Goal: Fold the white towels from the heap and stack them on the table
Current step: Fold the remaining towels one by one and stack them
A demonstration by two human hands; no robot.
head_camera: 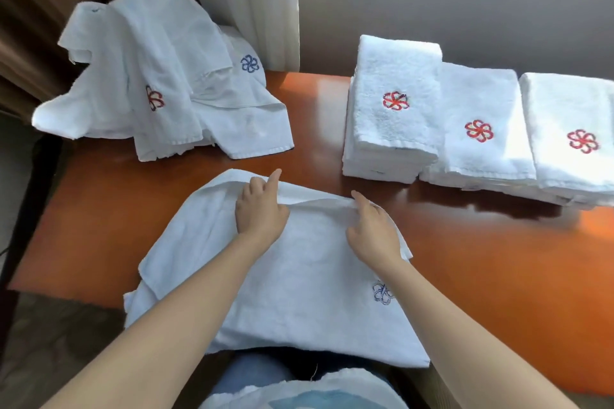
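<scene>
Roughly, I judge the job past halfway: three folded stacks (395, 116) sit at the right of the surface (319, 129), and the heap (159, 83) at far left holds a few more. My left hand (260, 211) and right hand (373, 231) both pinch the far edge of the towel (299, 282) spread before me.
</scene>
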